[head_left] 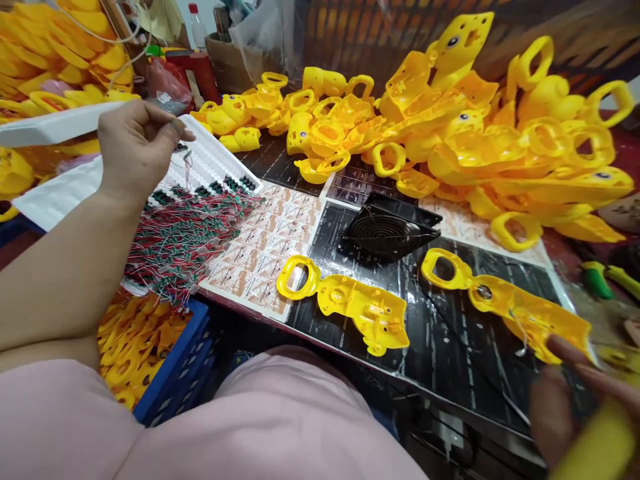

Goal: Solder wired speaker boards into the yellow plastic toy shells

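left hand (137,143) is up over the white tray (215,147), thumb and fingertips pinched nearly together, and it looks like they've got a small wired part (181,147) dangling by its thin leads. right hand (555,413) is down by the corner, fingers bent with a gap to the thumb, next to a blurry yellow thing (600,440); too smeared to tell if it's gripped. two yellow shells lie apart on the black table mat, the near shell (365,310) and the far shell (530,313), both hollow side up, i'd guess so the insides are easy to get at. far one has a round metal piece (483,291) and some wire in it, and the right fingers are right by its end. the red and green wire bundle (185,237) spills off the tray with the dark ends lined up, probably so they pick out singly. container-wise: tray's ridged with dark bits along its lower edge, blue crate (193,333) below the table is loaded with yellow pieces, cardboard box (225,67) at the back has clear plastic draped by it.
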`<state>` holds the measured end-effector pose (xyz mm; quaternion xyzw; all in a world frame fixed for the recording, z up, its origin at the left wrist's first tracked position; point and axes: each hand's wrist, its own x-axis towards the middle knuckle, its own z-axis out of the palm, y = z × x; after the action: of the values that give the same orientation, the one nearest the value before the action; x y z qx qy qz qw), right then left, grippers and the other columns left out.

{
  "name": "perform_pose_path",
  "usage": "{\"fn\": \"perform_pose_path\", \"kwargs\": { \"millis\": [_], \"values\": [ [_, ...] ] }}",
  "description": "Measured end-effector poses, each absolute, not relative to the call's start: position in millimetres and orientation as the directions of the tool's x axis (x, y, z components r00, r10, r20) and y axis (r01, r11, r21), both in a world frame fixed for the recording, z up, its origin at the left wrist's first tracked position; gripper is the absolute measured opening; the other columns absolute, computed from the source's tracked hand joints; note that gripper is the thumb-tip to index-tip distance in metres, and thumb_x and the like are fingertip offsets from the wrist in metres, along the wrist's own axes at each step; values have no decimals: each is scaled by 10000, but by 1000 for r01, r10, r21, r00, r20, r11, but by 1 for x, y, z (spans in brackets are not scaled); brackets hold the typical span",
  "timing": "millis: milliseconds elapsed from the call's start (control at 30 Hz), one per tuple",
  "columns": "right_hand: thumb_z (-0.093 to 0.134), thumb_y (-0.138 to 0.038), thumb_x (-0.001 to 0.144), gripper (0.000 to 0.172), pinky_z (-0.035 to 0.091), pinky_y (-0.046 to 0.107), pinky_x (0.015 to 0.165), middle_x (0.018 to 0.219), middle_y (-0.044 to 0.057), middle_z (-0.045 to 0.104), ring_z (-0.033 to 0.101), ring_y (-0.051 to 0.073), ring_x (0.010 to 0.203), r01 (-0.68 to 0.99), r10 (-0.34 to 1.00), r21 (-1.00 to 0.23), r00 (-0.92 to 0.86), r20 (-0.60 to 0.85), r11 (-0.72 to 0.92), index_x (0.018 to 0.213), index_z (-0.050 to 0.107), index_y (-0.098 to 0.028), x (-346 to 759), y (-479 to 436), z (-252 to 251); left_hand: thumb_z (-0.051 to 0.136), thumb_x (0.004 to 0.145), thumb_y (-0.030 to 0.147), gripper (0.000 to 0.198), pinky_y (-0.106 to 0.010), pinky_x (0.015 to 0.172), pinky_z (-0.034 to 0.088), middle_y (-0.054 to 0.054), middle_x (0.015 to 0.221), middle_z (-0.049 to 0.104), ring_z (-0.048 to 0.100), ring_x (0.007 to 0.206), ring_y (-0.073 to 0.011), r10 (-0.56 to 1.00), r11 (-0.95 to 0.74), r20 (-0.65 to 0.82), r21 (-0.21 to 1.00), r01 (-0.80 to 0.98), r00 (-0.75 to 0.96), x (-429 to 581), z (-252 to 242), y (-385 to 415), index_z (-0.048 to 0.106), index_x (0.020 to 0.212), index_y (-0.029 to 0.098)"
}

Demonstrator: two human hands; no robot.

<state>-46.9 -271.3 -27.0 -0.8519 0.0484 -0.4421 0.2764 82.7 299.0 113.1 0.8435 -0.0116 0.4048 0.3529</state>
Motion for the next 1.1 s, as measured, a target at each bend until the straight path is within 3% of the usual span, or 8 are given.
{"fn": "perform_pose_path", "kwargs": {
  "millis": [133,233,333,433,667,833,1000,1100],
  "values": [
    [840,-373,712,315,649,398,599,801,50,779,736,262,597,516,-7,-318,517,856,-795,931,634,-282,-47,-221,-10,747,818,465,343,-273,641,557,-16,703,700,672,647,-123,66,-649,678,587,-484,732,61,114,222,655,852,136],
    [763,-212,826,306,662,347,700,1059,62,776,771,212,773,568,0,-515,672,740,-642,1080,597,-249,-49,-178,2,652,856,301,145,-248,580,529,-16,712,713,663,613,-126,-196,-570,502,641,-514,842,48,100,165,675,845,158],
    [743,-215,868,314,643,271,688,1174,73,741,754,155,816,582,67,-636,762,645,-507,1125,565,-250,-48,-147,10,570,869,275,147,-271,676,546,-10,801,750,698,697,-153,-440,-617,410,509,-600,799,39,82,119,701,849,213],
    [735,-221,877,348,644,281,766,1227,68,714,742,155,913,587,110,-659,780,616,-469,1160,536,-257,-44,-137,13,489,889,279,228,-275,751,545,5,853,765,727,785,-175,-580,-630,359,371,-682,731,36,71,89,716,912,269],
    [586,-52,908,415,598,371,986,1307,69,671,684,179,1168,666,177,-569,711,681,-482,1234,471,-282,-45,-152,19,475,873,246,253,-249,732,516,7,843,763,722,772,-170,-677,-570,296,369,-734,674,43,68,66,720,931,262],
    [604,-46,906,491,572,435,1018,1334,72,661,634,207,1254,714,347,-328,623,701,-618,1305,469,-298,-45,-164,28,498,856,260,240,-246,704,502,-2,823,766,707,740,-159,-658,-543,268,478,-690,703,49,70,59,732,906,245],
    [633,-52,899,431,611,357,897,1105,54,750,733,199,1007,724,391,-156,526,756,-672,1277,554,-244,-41,-169,27,543,841,259,212,-230,666,483,5,768,755,689,698,-145,-679,-526,199,541,-657,707,56,68,54,741,903,219],
    [675,-65,881,380,625,277,804,960,3,757,747,157,855,729,243,-296,535,809,-617,1202,586,-248,-39,-163,24,552,853,302,227,-227,702,502,9,788,761,696,742,-148,-724,-518,113,562,-645,681,63,63,55,754,914,218]
  ]
}}
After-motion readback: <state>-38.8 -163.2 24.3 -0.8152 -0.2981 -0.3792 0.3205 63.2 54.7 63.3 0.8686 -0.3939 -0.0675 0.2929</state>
